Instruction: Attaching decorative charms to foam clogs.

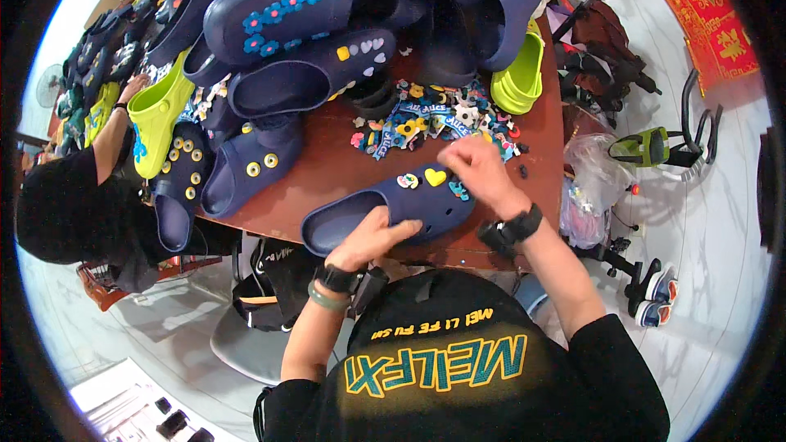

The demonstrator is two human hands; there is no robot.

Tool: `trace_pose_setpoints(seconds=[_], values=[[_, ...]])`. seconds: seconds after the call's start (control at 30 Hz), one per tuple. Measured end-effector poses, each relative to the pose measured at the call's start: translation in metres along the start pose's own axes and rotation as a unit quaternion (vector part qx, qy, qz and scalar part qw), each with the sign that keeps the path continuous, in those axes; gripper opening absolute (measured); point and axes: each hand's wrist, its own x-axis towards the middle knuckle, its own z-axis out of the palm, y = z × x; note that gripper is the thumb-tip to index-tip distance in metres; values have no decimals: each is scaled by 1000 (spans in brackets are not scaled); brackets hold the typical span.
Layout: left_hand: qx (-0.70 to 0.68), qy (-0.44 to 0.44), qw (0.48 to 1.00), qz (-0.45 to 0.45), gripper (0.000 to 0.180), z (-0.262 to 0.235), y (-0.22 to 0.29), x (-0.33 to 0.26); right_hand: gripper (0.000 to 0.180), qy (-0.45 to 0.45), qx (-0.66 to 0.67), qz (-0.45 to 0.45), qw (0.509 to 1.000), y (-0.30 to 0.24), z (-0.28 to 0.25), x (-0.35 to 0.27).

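A navy blue clog (332, 217) lies on the table in front of me, its toe to the right. On its upper are a yellow heart charm (435, 178), a white charm with coloured spots (407, 181) and a blue charm (458, 190) near the toe. My left hand (372, 239) grips the clog at its opening, thumb along the near side and fingers partly hidden inside. Curled fingers of my right hand (476, 170) hover over the toe, just beyond the heart charm; what they hold, if anything, is hidden. Loose charms (442, 119) lie in a heap behind the clog.
Navy clogs (278, 20) are piled at the back left, some with charms. Lime green clogs (517, 74) stand at the right edge of the brown table (536, 155). Another person's arm (110, 143) reaches in at left. A clear plastic bag (588, 188) hangs right.
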Motion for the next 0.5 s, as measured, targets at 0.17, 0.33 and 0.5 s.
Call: trace_pose_setpoints(seconds=[0.17, 0.33, 0.5], values=[[80, 48, 995, -18, 32, 0, -25, -8, 9, 5, -224, -109, 969, 42, 18, 53], [60, 96, 993, -28, 32, 3, -22, -10, 6, -161, -318, -112, 928, 49, 16, 76], [72, 116, 990, -27, 32, 2, -34, -9, 8, -157, -273, -147, 938, 60, 14, 73]])
